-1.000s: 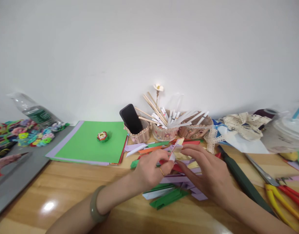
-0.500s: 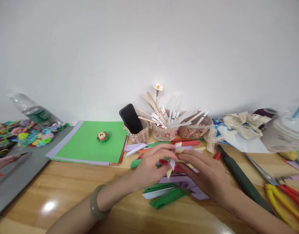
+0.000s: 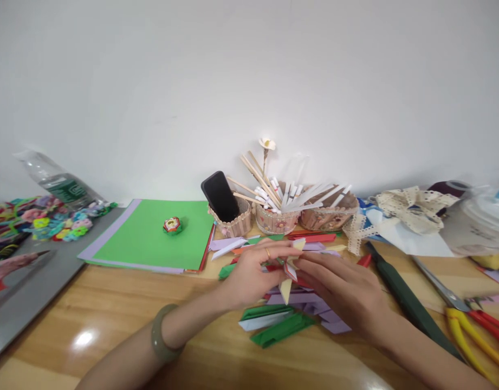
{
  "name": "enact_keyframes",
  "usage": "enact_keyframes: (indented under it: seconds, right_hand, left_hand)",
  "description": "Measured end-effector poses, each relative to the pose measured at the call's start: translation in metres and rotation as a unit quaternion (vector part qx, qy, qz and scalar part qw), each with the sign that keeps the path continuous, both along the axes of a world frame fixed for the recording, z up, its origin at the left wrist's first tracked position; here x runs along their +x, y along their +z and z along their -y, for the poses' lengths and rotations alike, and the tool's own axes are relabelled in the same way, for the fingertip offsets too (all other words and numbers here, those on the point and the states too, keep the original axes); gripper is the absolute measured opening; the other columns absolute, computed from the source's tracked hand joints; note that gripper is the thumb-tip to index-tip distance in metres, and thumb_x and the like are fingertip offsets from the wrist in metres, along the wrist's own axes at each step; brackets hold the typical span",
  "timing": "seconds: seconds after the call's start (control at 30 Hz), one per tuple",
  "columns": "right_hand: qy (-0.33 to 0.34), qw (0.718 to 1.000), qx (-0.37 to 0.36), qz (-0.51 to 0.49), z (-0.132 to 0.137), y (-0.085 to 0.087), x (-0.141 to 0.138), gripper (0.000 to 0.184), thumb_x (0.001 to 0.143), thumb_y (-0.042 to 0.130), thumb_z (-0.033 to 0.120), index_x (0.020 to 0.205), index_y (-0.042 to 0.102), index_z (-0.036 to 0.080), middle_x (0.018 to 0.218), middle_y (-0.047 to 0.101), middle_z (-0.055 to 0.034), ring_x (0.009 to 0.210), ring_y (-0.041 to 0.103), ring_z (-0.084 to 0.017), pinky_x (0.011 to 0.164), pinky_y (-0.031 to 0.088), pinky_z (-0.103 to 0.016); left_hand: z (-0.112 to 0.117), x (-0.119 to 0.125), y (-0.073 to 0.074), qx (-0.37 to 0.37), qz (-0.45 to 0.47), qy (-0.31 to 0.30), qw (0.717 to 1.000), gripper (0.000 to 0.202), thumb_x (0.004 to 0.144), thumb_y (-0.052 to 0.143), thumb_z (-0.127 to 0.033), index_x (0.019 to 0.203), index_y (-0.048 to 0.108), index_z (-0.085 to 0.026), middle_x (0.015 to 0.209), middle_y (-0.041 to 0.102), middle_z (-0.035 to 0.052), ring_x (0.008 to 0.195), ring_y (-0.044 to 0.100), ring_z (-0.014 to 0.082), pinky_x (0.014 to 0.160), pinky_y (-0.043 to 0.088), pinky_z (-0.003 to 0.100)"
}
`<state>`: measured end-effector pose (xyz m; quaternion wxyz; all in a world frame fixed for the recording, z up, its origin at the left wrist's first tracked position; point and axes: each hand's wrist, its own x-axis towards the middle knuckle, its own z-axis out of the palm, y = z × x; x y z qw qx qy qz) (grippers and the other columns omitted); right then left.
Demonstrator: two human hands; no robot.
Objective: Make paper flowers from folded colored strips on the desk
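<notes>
My left hand (image 3: 249,273) and my right hand (image 3: 342,290) meet over a heap of folded paper strips (image 3: 292,319) on the wooden table (image 3: 111,319). Between their fingertips they pinch a small folded paper piece (image 3: 289,271), cream with a red part and a pointed tip hanging down. The left hand wears a ring and a green bangle (image 3: 162,341) on the wrist. Both hands have their fingers closed round the piece. Green, lilac and red strips lie under and beside the hands.
A green paper sheet stack (image 3: 151,238) with a small paper flower (image 3: 172,225) lies left. Behind the hands stand a phone (image 3: 220,196) in a stick holder and baskets of sticks (image 3: 276,208). Lace (image 3: 403,208), a dark tool (image 3: 403,295) and scissors (image 3: 472,319) lie right; a bottle (image 3: 58,181) left.
The paper piece was turned between my fingers, and its pointed tip now hangs down. My left hand's fingers came over the top; both hands stayed in place.
</notes>
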<state>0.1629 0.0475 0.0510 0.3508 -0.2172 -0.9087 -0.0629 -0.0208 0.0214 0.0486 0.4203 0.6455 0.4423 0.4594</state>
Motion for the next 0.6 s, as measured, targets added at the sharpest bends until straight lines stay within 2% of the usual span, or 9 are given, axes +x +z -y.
enact_keyframes:
  seconds: [0.1, 0.27, 0.43, 0.6]
  right_hand:
    - [0.006, 1.0, 0.01, 0.01, -0.001, 0.001, 0.001, 0.02, 0.089, 0.04, 0.016, 0.095, 0.059, 0.018, 0.089, 0.07, -0.0079, 0.075, 0.066, -0.016, 0.059, 0.051, -0.025]
    - [0.008, 1.0, 0.024, 0.001, -0.002, -0.007, 0.006, 0.022, 0.088, 0.044, 0.015, 0.105, 0.056, 0.018, 0.091, 0.069, -0.0081, 0.081, 0.065, -0.017, 0.066, 0.051, -0.027]
    - [-0.003, 0.999, 0.034, -0.005, -0.001, -0.012, 0.006, 0.019, 0.087, 0.046, 0.014, 0.103, 0.056, 0.016, 0.087, 0.069, -0.0073, 0.077, 0.064, -0.016, 0.066, 0.051, -0.026]
    - [0.018, 0.999, 0.043, -0.008, -0.001, -0.009, 0.005, 0.019, 0.086, 0.047, 0.012, 0.103, 0.056, 0.014, 0.087, 0.069, -0.0081, 0.078, 0.064, -0.017, 0.067, 0.051, -0.027]
  left_hand:
    - [0.0, -0.001, 0.0, 0.031, -0.013, -0.001, 0.999, 0.036, 0.07, 0.059, -0.006, 0.099, 0.068, -0.024, 0.107, 0.065, 0.0055, 0.104, 0.055, 0.0194, 0.092, 0.041, 0.034]
    - [0.003, 0.002, -0.003, -0.013, 0.053, 0.037, 0.998, 0.037, 0.068, 0.058, -0.005, 0.1, 0.067, -0.022, 0.114, 0.059, 0.007, 0.084, 0.059, 0.0135, 0.075, 0.048, 0.025]
    - [0.006, 0.005, -0.006, 0.021, 0.086, 0.033, 0.996, 0.032, 0.069, 0.059, -0.006, 0.097, 0.06, -0.021, 0.109, 0.055, 0.0039, 0.101, 0.054, 0.0151, 0.091, 0.042, 0.028]
    - [0.01, 0.005, -0.006, 0.076, 0.041, 0.027, 0.996, 0.033, 0.071, 0.057, -0.005, 0.099, 0.053, -0.022, 0.107, 0.051, 0.0035, 0.101, 0.052, 0.0147, 0.09, 0.042, 0.029]
